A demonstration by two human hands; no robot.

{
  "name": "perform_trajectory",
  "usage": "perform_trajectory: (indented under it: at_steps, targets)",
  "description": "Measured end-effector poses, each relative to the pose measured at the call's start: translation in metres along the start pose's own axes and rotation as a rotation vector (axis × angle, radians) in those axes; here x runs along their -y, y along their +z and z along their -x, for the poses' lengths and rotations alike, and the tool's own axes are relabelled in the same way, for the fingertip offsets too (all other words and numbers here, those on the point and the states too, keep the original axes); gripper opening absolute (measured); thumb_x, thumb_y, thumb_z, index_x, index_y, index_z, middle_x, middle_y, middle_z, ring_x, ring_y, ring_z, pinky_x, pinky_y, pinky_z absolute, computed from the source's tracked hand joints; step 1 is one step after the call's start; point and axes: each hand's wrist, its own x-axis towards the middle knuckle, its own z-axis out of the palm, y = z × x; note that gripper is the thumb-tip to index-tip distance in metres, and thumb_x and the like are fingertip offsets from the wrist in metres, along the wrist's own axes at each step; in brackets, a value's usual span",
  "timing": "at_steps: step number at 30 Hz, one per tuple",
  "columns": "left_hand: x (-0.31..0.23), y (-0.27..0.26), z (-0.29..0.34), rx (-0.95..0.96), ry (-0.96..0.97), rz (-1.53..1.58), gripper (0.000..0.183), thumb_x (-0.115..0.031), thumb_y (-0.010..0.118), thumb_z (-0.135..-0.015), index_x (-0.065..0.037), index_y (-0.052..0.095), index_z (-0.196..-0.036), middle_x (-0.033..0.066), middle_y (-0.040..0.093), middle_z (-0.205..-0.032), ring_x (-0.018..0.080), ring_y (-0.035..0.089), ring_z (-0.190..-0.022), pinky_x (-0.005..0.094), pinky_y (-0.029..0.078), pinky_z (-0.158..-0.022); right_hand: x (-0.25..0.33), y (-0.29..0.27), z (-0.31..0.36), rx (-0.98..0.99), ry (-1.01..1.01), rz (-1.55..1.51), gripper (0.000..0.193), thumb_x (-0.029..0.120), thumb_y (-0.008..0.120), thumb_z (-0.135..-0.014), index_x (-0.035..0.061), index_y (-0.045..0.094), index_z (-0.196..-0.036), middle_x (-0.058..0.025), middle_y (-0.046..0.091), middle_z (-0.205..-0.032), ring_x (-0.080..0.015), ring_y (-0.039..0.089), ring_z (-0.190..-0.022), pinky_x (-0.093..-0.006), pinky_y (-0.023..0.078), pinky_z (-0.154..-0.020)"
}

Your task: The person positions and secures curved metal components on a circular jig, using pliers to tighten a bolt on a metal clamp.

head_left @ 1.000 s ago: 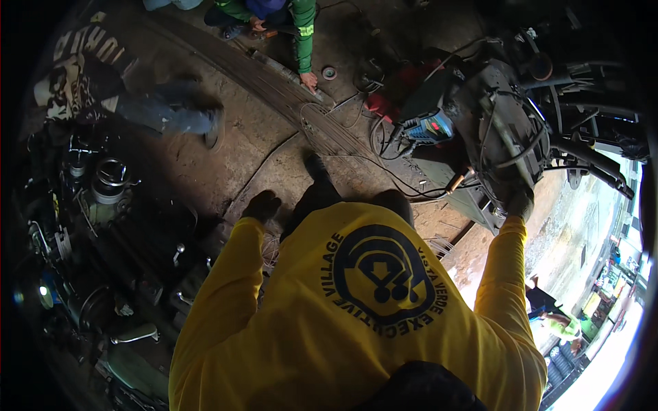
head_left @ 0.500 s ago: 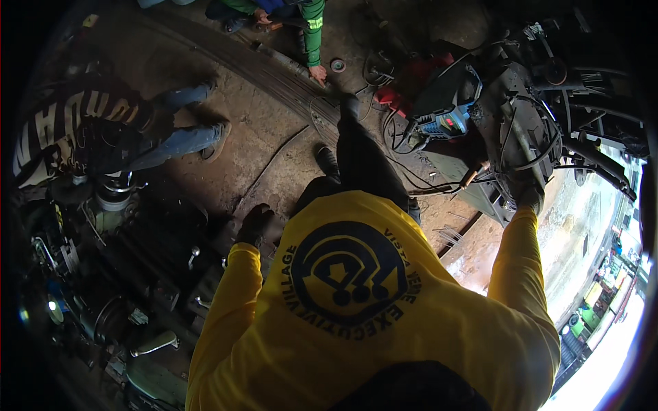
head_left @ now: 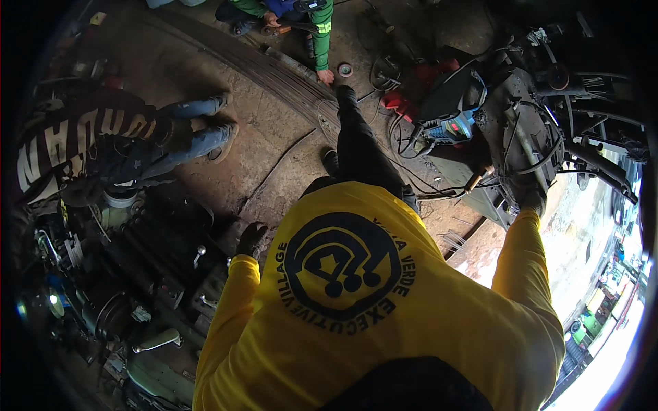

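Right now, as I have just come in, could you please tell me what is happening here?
The person in yellow has the right hand at the dark metal equipment, beside a blue machine; whether it grips is too dark to tell. The left hand hangs near dark machinery, with nothing visible in it. Ahead, a co-worker in green sleeves reaches down to long metal bars on the floor, and another person in jeans bends over the machinery at left.

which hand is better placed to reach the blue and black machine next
Probably the right hand: it is at the dark metal assembly beside the blue and black machine, while the left hand is off to the left, farther away.
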Motion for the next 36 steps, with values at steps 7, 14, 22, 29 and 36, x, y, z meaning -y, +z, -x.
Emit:
perform_trajectory:
  at_steps: [7,14,22,29,36]
  targets:
    - [-0.006,-0.003,-0.043,-0.040,0.155,-0.225,0.045,-0.041,0.060,-0.090,-0.006,0.062,-0.119,0.0218,0.063,-0.121,0.0369,0.058,-0.116,0.0426,0.045,-0.098,-0.001,0.000,0.005,-0.001,-0.001,0.005,0.068,0.061,0.046,-0.090,0.0015,0.066,-0.118,-0.0230,0.064,-0.121,-0.0377,0.061,-0.115,-0.0437,0.048,-0.097]
    - [-0.028,-0.012,-0.061,-0.010,0.205,-0.227,0.046,-0.041,0.060,-0.089,-0.006,0.061,-0.119,0.0210,0.063,-0.120,0.0362,0.059,-0.115,0.0433,0.046,-0.097,-0.002,0.003,0.005,0.002,-0.010,0.015,0.069,0.061,0.045,-0.090,0.0012,0.066,-0.118,-0.0232,0.064,-0.122,-0.0378,0.060,-0.116,-0.0441,0.048,-0.097]
    - [-0.015,-0.016,-0.067,-0.001,0.230,-0.326,0.045,-0.038,0.060,-0.089,-0.004,0.061,-0.119,0.0215,0.063,-0.120,0.0373,0.057,-0.116,0.0442,0.045,-0.098,-0.006,0.007,0.003,0.010,-0.018,0.043,0.070,0.061,0.045,-0.090,0.0009,0.065,-0.119,-0.0235,0.063,-0.123,-0.0380,0.060,-0.116,-0.0446,0.049,-0.097]
    - [-0.030,-0.008,-0.059,0.061,0.165,-0.182,0.043,-0.037,0.059,-0.089,-0.004,0.062,-0.117,0.0218,0.063,-0.118,0.0378,0.058,-0.113,0.0448,0.046,-0.096,-0.010,0.012,0.005,0.006,-0.040,0.120,0.071,0.062,0.044,-0.089,0.0007,0.064,-0.119,-0.0237,0.063,-0.124,-0.0381,0.060,-0.117,-0.0450,0.049,-0.097]
    - [-0.056,0.003,-0.043,-0.047,0.287,-0.263,0.041,-0.037,0.059,-0.087,-0.004,0.063,-0.111,0.0214,0.064,-0.113,0.0377,0.060,-0.108,0.0453,0.046,-0.091,-0.002,0.005,0.006,0.007,0.091,-0.183,0.069,0.060,0.051,-0.087,-0.0012,0.067,-0.115,-0.0244,0.064,-0.122,-0.0388,0.059,-0.116,-0.0428,0.046,-0.098]
